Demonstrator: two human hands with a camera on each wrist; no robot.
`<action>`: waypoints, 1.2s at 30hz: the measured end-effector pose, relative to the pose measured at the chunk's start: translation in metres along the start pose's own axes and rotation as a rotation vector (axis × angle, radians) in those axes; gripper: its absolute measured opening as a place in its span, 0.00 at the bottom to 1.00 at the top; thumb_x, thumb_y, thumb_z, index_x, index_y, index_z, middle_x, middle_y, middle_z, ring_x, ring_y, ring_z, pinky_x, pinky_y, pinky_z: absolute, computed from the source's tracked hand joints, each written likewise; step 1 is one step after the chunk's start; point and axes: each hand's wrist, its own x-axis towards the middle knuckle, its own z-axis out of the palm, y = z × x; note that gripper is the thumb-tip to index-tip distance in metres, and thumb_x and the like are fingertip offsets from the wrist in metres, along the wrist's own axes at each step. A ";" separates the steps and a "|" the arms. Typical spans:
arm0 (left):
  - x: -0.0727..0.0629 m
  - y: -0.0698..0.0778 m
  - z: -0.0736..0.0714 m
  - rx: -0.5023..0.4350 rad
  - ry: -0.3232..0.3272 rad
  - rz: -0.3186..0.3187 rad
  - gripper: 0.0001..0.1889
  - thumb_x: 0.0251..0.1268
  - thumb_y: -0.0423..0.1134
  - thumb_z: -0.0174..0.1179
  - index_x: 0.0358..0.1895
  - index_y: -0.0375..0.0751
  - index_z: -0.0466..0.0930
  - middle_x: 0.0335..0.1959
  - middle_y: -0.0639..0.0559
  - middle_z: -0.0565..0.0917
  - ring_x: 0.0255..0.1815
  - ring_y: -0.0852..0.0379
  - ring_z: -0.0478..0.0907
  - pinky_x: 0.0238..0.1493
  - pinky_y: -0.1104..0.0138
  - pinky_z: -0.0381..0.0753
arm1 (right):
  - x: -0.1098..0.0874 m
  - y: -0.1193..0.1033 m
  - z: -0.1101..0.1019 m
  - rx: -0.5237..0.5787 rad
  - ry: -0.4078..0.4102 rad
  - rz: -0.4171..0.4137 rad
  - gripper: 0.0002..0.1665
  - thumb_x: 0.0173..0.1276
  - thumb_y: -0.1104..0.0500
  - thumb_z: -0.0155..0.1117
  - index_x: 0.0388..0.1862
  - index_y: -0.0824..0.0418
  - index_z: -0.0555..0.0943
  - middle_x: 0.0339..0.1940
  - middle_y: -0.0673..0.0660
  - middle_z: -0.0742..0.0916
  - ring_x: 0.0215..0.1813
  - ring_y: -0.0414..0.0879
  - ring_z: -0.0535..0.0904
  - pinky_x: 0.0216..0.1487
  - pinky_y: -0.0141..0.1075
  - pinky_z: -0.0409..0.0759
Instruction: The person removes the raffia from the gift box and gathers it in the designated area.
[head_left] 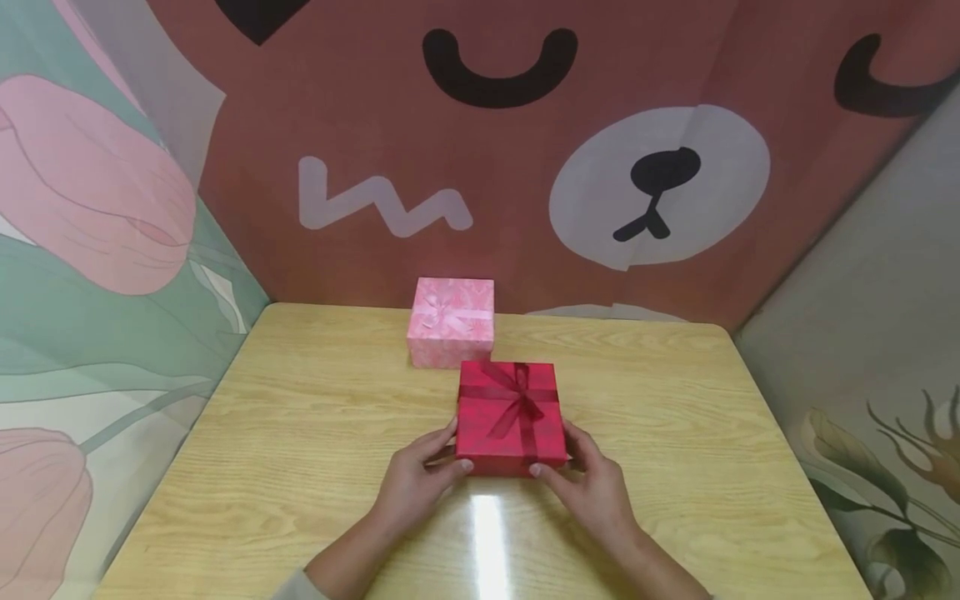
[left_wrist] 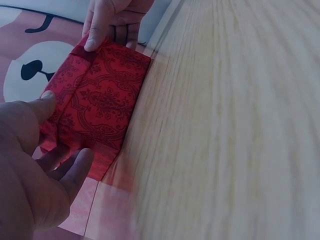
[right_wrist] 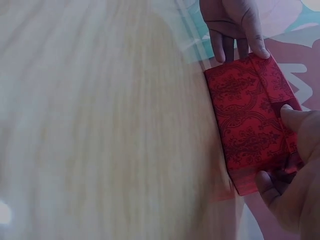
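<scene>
A red gift box (head_left: 487,421) with a dark red ribbon bow on its lid sits at the middle of the wooden table. My left hand (head_left: 416,479) grips its left side, the thumb at the lid's near edge and the fingers along the side wall. On the opposite side my right hand (head_left: 592,487) holds it in the same way. Dark scrollwork covers the near wall of the box (left_wrist: 102,97) in the left wrist view, and the lid looks seated. The right wrist view shows the box's lower edge against the tabletop (right_wrist: 125,125).
Behind the red box and slightly left stands a pink gift box (head_left: 450,350) with a pale pink bow. The wooden table (head_left: 300,400) meets a brown bear-print backdrop (head_left: 360,108) at its far edge. Printed cloths hang along both sides.
</scene>
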 end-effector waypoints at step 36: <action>-0.004 0.009 -0.001 0.101 0.035 0.068 0.34 0.62 0.40 0.75 0.72 0.53 0.75 0.74 0.43 0.73 0.59 0.54 0.84 0.58 0.62 0.84 | 0.001 -0.003 -0.003 -0.148 0.067 -0.087 0.49 0.56 0.43 0.84 0.74 0.55 0.76 0.69 0.55 0.82 0.69 0.57 0.79 0.63 0.50 0.80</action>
